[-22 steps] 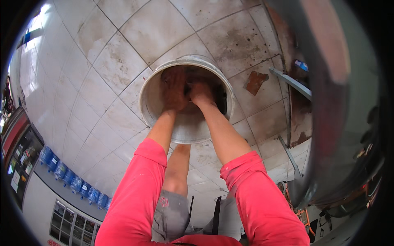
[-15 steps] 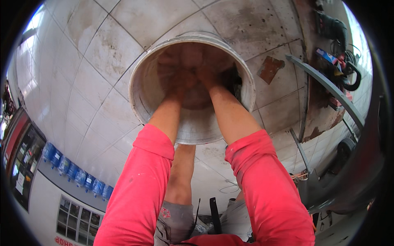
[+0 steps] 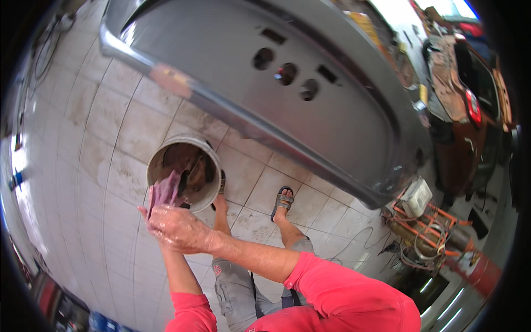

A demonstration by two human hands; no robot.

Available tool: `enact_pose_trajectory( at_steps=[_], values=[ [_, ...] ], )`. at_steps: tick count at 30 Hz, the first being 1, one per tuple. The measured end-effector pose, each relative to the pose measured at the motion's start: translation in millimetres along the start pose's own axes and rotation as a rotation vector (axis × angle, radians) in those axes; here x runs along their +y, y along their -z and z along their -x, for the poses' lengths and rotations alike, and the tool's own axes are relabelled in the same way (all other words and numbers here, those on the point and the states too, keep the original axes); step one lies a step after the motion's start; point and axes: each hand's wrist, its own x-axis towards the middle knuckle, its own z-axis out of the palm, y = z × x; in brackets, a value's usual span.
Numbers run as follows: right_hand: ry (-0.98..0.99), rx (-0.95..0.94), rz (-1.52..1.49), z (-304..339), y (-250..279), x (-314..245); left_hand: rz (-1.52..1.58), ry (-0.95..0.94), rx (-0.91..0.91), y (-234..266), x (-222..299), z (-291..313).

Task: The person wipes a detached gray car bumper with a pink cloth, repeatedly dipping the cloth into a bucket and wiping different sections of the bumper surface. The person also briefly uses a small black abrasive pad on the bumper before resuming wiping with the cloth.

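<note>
Bucket (image 3: 209, 196): standing on the pale tiled floor (image 3: 127, 124), just beside the left foot; round, off-white, scuffed along the rim, mouth facing up.
In the bucket: murky brown all through, looking like dirty water; a darker shape against the right side, too dim to name.
Cloth (image 3: 167, 187): here above the near left part of the rim, gripped between person and bucket! Mauve-pink, bunched and creased, looking soaked, upper end poking out past the knuckles toward the bucket's mouth.
Right hand (image 3: 180, 228): wrapped tight round the cloth, fingers curled in, skin wet and glistening, forearm crossing in front of the body.
Left hand (image 3: 161, 238): tucked in behind and below the right, pressed up close to it; mostly covered, so impossible to tell how firmly closed.
Markings: a small red print on the left leg of the gray shorts (image 3: 232, 285), too small to make out.
Sleeves (image 3: 354, 288): bright pinkish red, pushed up to about the elbows.
Gray panel (image 3: 221, 72): looming large beyond the bucket, pierced by round holes and slots, with a bare pinkish patch on the near edge.
Sandal (image 3: 284, 200): strapped on the right foot, planted flat on the tiles.
Far right: an orange-framed machine (image 3: 428, 227) and a brown car body (image 3: 462, 133) with a red tail lamp.
</note>
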Motion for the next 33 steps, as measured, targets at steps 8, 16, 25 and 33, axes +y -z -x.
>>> enact_pose_trajectory(
  at_steps=[8, 16, 25, 33],
  values=[
    [0.329, 0.201, -0.04, -14, 126, -120, -1.137, -0.261, -0.384, -137, -89, 27],
    [0.135, 0.371, -0.331, -34, 168, -162, -1.384, -0.378, -0.232, -182, -90, 17],
    [0.064, 0.193, -0.436, -27, 84, -158, -1.597, -0.393, 0.073, -34, 88, 17],
    [-0.19, 0.207, -0.197, -30, 13, -96, -1.545, -0.13, 0.116, 27, 92, -23]
  ],
)
